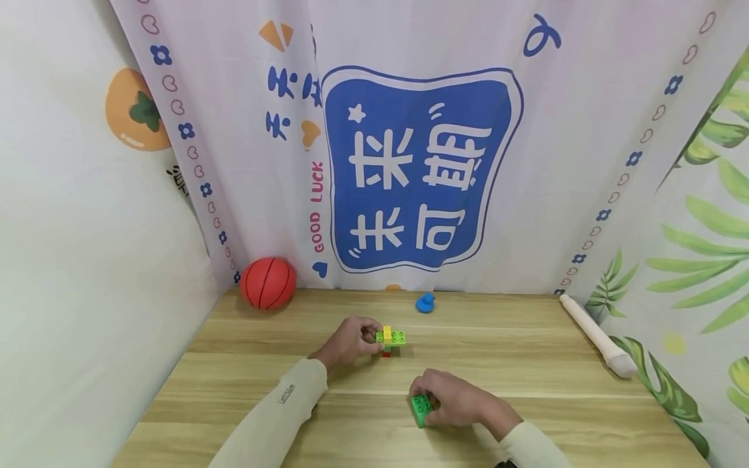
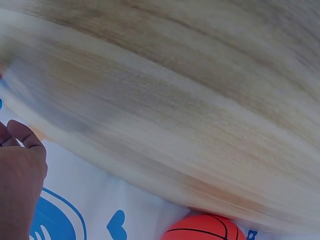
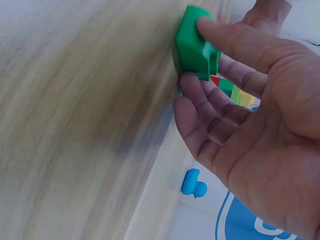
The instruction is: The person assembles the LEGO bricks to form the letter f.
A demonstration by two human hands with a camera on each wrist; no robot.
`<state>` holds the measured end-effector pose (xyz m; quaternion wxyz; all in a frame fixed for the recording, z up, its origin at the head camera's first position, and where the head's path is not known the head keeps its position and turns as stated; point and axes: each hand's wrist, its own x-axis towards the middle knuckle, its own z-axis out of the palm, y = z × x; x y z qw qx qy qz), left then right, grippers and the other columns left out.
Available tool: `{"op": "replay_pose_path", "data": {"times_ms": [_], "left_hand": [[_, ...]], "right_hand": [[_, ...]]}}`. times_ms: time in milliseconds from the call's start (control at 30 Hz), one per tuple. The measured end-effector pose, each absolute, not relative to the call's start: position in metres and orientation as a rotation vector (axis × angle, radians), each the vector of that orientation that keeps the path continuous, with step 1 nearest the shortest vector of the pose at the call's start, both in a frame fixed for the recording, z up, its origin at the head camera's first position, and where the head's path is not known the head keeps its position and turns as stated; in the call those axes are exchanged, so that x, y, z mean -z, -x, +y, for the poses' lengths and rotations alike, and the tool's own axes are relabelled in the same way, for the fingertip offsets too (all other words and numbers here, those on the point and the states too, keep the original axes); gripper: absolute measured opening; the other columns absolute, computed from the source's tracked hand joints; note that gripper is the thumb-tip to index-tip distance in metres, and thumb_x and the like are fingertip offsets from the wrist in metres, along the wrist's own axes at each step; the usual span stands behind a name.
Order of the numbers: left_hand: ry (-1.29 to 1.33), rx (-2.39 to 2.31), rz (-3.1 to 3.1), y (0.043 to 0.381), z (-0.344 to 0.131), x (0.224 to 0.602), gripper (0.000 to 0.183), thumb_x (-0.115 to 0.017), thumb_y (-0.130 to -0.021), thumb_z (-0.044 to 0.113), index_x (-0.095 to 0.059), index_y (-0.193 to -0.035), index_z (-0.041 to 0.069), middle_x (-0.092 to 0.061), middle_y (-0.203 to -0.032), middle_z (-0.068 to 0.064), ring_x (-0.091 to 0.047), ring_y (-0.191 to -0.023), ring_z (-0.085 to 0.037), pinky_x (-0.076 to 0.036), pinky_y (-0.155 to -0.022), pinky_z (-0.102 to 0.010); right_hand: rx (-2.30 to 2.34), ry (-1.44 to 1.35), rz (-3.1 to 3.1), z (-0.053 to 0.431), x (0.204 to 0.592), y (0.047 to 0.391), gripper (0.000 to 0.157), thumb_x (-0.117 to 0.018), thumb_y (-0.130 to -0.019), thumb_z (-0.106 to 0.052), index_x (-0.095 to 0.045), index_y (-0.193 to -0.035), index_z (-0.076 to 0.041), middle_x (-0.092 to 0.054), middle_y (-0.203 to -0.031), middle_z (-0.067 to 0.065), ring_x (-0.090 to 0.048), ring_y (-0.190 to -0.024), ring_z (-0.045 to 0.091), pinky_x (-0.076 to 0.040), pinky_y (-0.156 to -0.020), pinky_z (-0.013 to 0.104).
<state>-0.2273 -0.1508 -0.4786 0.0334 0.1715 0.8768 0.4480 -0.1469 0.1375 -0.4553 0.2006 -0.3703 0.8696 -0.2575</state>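
Around the middle of the desk, in the head view, the left hand pinches the left end of a small stack of toy blocks, yellow over lime over darker green and red. Nearer the front, the right hand grips a green block between thumb and fingers. A red ball sits at the back left corner, a blue duck near the back edge, and a pale stick along the right edge.

From the left wrist, only part of the left hand shows; its hold is out of sight.

From the right wrist, the thumb presses one side of the green block; I cannot tell whether its base touches the desk. It looks like light, stiff, smooth plastic, hardly fragile, best taken by opposite sides, leaving studs and underside free.
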Motion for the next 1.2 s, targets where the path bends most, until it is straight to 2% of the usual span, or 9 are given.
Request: {"op": "replay_pose_path", "data": {"times_ms": [100,200,300,367,600,733,833,1033,1200], "left_hand": [[-0.517,-1.383,2.691,0.228,-0.15,0.478,0.028,-0.088,-0.088,0.008,-0.079,-0.114,0.002,-0.071,-0.093,-0.001,-0.06,-0.087,-0.014,-0.053,-0.075,-0.021],[-0.514,-1.385,2.68,0.228,-0.151,0.478,0.027,-0.087,-0.089,0.008,-0.078,-0.115,0.003,-0.071,-0.094,-0.001,-0.061,-0.088,-0.014,-0.054,-0.076,-0.022],[-0.517,-1.384,2.672,0.228,-0.151,0.478,0.027,-0.087,-0.089,0.009,-0.078,-0.115,0.004,-0.072,-0.095,-0.002,-0.061,-0.089,-0.014,-0.054,-0.076,-0.021],[-0.523,-1.386,2.671,0.228,-0.151,0.479,0.027,-0.087,-0.089,0.009,-0.078,-0.114,0.003,-0.072,-0.095,-0.003,-0.061,-0.088,-0.015,-0.053,-0.076,-0.021],[-0.53,-1.398,2.673,0.228,-0.15,0.479,0.028,-0.087,-0.088,0.008,-0.078,-0.114,0.001,-0.072,-0.094,-0.005,-0.06,-0.087,-0.015,-0.051,-0.075,-0.02],[-0.526,-1.376,2.685,0.228,-0.15,0.478,0.028,-0.088,-0.088,0.008,-0.078,-0.114,0.002,-0.07,-0.093,-0.002,-0.059,-0.087,-0.013,-0.052,-0.075,-0.02],[-0.521,-1.368,2.691,0.228,-0.151,0.479,0.028,-0.088,-0.088,0.008,-0.079,-0.114,0.003,-0.069,-0.093,0.0,-0.059,-0.087,-0.013,-0.052,-0.076,-0.021],[-0.503,-1.381,2.685,0.227,-0.152,0.479,0.027,-0.087,-0.088,0.008,-0.079,-0.114,0.003,-0.069,-0.093,0.0,-0.059,-0.089,-0.015,-0.053,-0.076,-0.022],[-0.524,-1.401,2.673,0.228,-0.152,0.482,0.027,-0.087,-0.088,0.007,-0.078,-0.114,0.003,-0.071,-0.094,-0.003,-0.06,-0.088,-0.014,-0.053,-0.076,-0.021]], "right_hand": [[0.733,1.034,2.472,0.138,0.458,0.148,0.042,-0.082,-0.093,-0.01,-0.069,-0.132,-0.018,-0.057,-0.117,-0.002,-0.054,-0.098,0.006,-0.051,-0.086,0.023],[0.745,1.024,2.518,0.136,0.461,0.148,0.043,-0.08,-0.097,-0.022,-0.066,-0.137,-0.015,-0.056,-0.121,0.0,-0.055,-0.1,0.006,-0.052,-0.088,0.025],[0.731,1.006,2.559,0.134,0.464,0.146,0.045,-0.081,-0.097,-0.038,-0.065,-0.132,-0.015,-0.055,-0.12,-0.001,-0.054,-0.098,0.005,-0.053,-0.086,0.025],[0.709,0.98,2.585,0.133,0.464,0.146,0.043,-0.083,-0.095,-0.04,-0.066,-0.127,-0.017,-0.054,-0.116,-0.003,-0.054,-0.096,0.004,-0.053,-0.084,0.026],[0.671,0.89,2.656,0.132,0.465,0.148,0.043,-0.088,-0.09,-0.021,-0.064,-0.126,-0.014,-0.063,-0.113,-0.003,-0.059,-0.099,0.009,-0.057,-0.088,0.034],[0.708,0.863,2.667,0.132,0.467,0.149,0.041,-0.086,-0.089,-0.011,-0.065,-0.124,-0.011,-0.065,-0.112,-0.002,-0.059,-0.097,0.01,-0.056,-0.083,0.03],[0.733,0.851,2.689,0.132,0.466,0.152,0.037,-0.085,-0.089,-0.008,-0.066,-0.121,-0.009,-0.066,-0.11,-0.001,-0.059,-0.095,0.01,-0.055,-0.08,0.028],[0.801,0.867,2.806,0.126,0.453,0.161,0.038,-0.084,-0.087,0.0,-0.07,-0.121,-0.006,-0.07,-0.115,0.004,-0.065,-0.104,0.017,-0.059,-0.091,0.043],[0.929,0.842,2.925,0.116,0.442,0.172,0.039,-0.082,-0.09,0.002,-0.072,-0.127,-0.005,-0.07,-0.114,0.004,-0.064,-0.102,0.015,-0.059,-0.089,0.04]]}}
